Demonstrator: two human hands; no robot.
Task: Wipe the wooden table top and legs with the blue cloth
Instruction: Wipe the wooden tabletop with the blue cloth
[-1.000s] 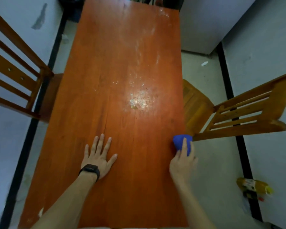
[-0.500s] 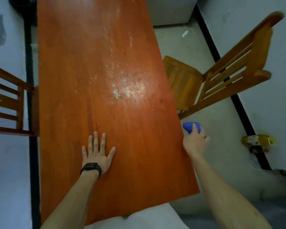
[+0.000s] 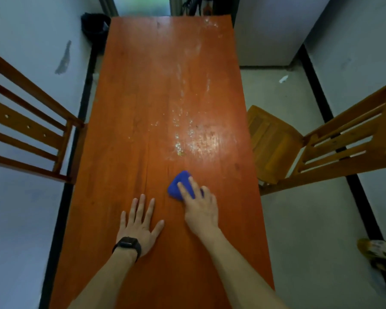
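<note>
Right grip (image 3: pixel 198 206): fingers extended across the top of the blue cloth (image 3: pixel 179 182), pressing the bunched wad flat against the bench (image 3: pixel 143 85). The thumb is hidden, so it cannot be confirmed whether it hooks the cloth's edge. Left grip (image 3: pixel 140 226): holding nothing, palm down, fingers spread, bracing on the bench just beside the right grip. A black wrist band (image 3: pixel 127 245) sits on the left wrist.

Cloth position: on the near half of the bench top, right of centre. Its leading portion projects ahead of the fingertips; the remainder lies under the fingers and palm.

Progress, as judged from the surface:
- The near end of the top shows no visible residue.
- A whitish speckled patch (image 3: pixel 201 141) lies just beyond the cloth, near it but not touching.
- A paler streak (image 3: pixel 196 47) continues toward the far end.
- The legs are not in view; their condition cannot be assessed.

Assessment: the top is at an early stage, and most of the soiled area and all of the legs remain to be wiped.
</note>
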